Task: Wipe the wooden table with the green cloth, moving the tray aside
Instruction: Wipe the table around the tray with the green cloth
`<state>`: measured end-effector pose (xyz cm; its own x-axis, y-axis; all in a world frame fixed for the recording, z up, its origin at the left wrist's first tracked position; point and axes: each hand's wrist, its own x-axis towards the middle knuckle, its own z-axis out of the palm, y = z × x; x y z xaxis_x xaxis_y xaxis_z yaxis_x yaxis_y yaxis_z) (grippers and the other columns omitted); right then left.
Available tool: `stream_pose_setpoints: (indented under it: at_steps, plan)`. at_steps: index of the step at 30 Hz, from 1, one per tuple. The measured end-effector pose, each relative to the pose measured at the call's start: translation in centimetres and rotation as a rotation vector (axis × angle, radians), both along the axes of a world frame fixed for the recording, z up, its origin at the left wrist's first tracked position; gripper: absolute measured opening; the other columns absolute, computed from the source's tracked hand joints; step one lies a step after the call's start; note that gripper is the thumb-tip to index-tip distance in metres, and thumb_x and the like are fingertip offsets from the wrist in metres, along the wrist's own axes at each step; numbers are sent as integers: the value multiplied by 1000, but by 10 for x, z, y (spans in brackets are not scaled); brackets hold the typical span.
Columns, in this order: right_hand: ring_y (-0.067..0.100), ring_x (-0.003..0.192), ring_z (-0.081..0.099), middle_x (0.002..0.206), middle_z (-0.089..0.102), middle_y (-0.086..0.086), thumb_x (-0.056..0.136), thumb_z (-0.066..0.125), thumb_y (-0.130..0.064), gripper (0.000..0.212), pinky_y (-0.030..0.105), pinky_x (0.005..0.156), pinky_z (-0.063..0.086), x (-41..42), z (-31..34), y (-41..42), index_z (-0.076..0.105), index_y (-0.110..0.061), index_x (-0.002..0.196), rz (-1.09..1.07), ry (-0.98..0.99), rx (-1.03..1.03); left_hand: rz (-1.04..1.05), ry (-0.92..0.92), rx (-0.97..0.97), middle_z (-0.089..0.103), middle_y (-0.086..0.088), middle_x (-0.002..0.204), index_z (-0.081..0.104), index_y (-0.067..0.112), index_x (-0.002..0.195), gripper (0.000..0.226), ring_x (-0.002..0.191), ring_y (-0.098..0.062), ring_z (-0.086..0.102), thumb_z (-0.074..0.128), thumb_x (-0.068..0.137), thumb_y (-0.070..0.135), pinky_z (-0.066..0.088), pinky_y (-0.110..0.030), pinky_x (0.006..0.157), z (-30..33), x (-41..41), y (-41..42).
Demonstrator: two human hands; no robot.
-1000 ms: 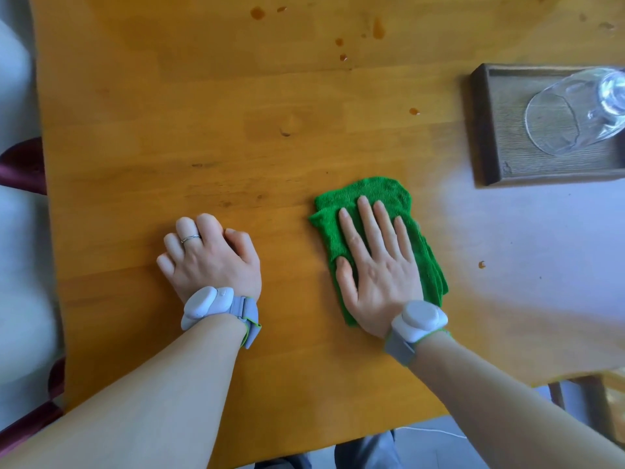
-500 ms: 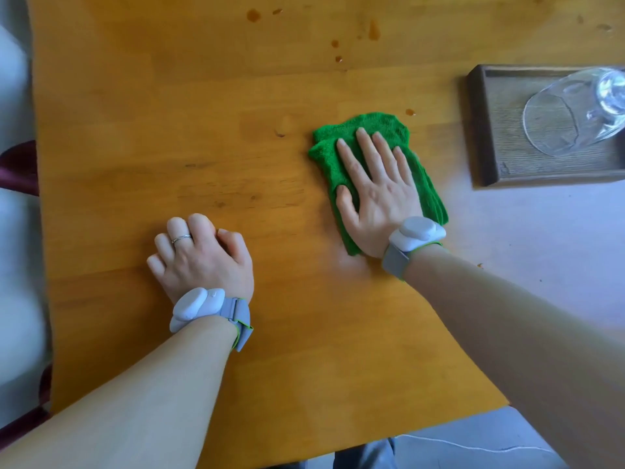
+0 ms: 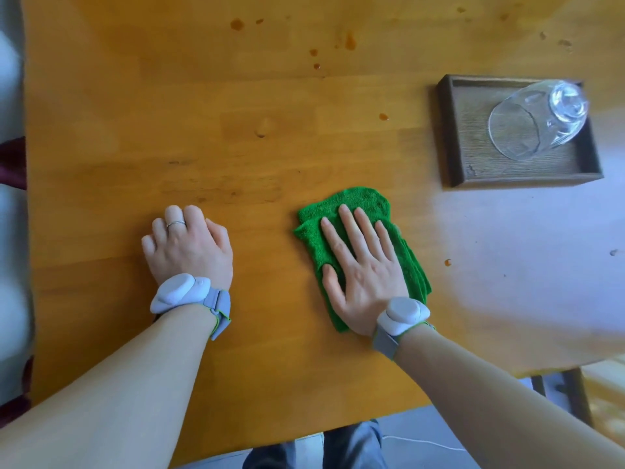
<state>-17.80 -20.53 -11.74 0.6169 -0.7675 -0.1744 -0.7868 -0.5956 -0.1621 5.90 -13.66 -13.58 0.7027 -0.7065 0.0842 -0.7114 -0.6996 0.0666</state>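
Head view. Surface: wooden desk (image 3: pixel 169 113), orange-brown, with visible grain and plank joints. Its near edge runs across the bottom of the frame, and its left edge runs down the left side. Pale glare washes out the right part of the top.

Marks on the surface: a scatter of small brown spots (image 3: pixel 350 42) at the far middle, one spot (image 3: pixel 383 116) left of the tray, one spot (image 3: pixel 448 262) right of the cloth, and faint specks at the far right corner.

Surroundings: blurred pale and dark-red shapes beyond the left edge. Grey floor and a thin white cable (image 3: pixel 422 442) lie below the near edge. A dark frame piece shows under the right corner.

Tray (image 3: pixel 453 137): dark wood, rectangular, raised rim, at the right of the desk, well apart from the cloth. A clear glass (image 3: pixel 537 121) lies on its side in the tray.

Green cloth (image 3: pixel 351 204): folded, flat on the desk at centre right, near the front edge.

Right hand (image 3: pixel 363 270): palm down on the cloth, fingers straight and slightly spread, pressing; its grip is flat, not curled round the fabric. Grey wrist device (image 3: pixel 402 314).

Left hand (image 3: pixel 187 247): resting on bare wood left of the cloth, apart from it, fingers tucked under and holding nothing. A ring (image 3: pixel 176 224) sits on one finger. Grey wrist device (image 3: pixel 182 292).

Both bare forearms enter from the bottom corners.
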Motion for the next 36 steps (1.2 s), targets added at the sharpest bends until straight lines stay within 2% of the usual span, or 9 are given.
stream_pose_setpoints:
  at_steps: [8, 15, 21, 24, 30, 36]
  plan:
    - [25, 162, 10, 174, 15, 3, 101, 36, -46, 69, 48, 131, 9, 12, -3, -42, 22, -29, 166, -41, -33, -36, -39, -2, -16, 45, -14, 86, 44, 10, 81, 17, 78, -34, 43, 40, 95, 18, 32, -46, 71, -1, 2, -1]
    - [25, 161, 12, 174, 16, 4, 101, 32, -47, 68, 48, 131, 8, 37, -7, -109, 22, -29, 166, -104, -46, -75, -76, 46, -32, 42, -9, 81, 44, 12, 77, 20, 74, -29, 40, 41, 95, 20, 33, -46, 70, 2, 10, -2]
    - [27, 160, 14, 173, 19, 5, 101, 33, -46, 67, 48, 131, 8, 60, -8, -159, 24, -28, 165, -126, -71, -108, -83, 61, -191, 53, -9, 86, 51, 16, 79, 15, 81, -33, 49, 51, 93, 24, 30, -43, 75, 9, 26, -90]
    - [27, 161, 13, 173, 18, 5, 101, 32, -46, 67, 48, 131, 8, 67, -9, -176, 24, -29, 165, -134, -69, -114, -91, 90, -190, 52, -7, 86, 48, 17, 80, 15, 82, -32, 49, 49, 92, 26, 29, -41, 76, 3, 27, -126]
    - [27, 161, 13, 173, 18, 5, 101, 31, -46, 67, 47, 131, 7, 78, -11, -203, 24, -29, 165, -124, -73, -124, -23, 57, -108, 49, -9, 90, 45, 15, 82, 15, 84, -33, 45, 43, 92, 26, 30, -44, 77, -9, 19, -140]
    - [28, 161, 9, 174, 13, 6, 102, 29, -46, 68, 48, 131, 5, 81, -11, -208, 19, -27, 166, -95, -42, -111, -12, 46, -119, 46, -8, 86, 45, 15, 81, 13, 81, -31, 43, 45, 90, 25, 29, -43, 75, -8, 19, -140]
